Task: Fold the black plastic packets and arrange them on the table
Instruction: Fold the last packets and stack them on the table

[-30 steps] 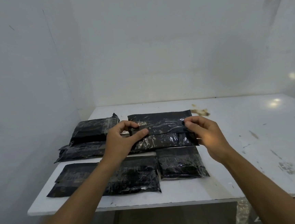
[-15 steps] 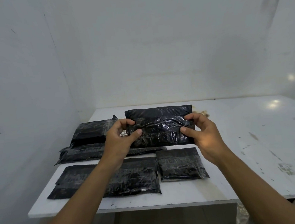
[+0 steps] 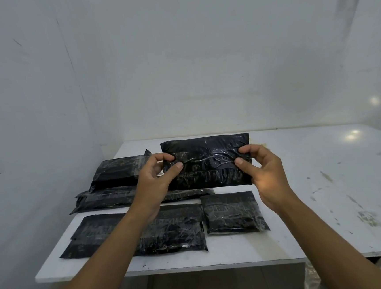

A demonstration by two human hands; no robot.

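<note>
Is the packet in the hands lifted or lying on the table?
Lifted: both hands pinch the packet by its ends, above the table.

A bare, plain workroom: blank white walls (image 3: 200, 62) meet in a corner behind a scuffed, paint-stained white table (image 3: 327, 190).

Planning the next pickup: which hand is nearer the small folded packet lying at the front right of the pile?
Right. The right hand holds the lifted packet just above the small folded packet; the left hand grips the opposite edge, farther left.
</note>
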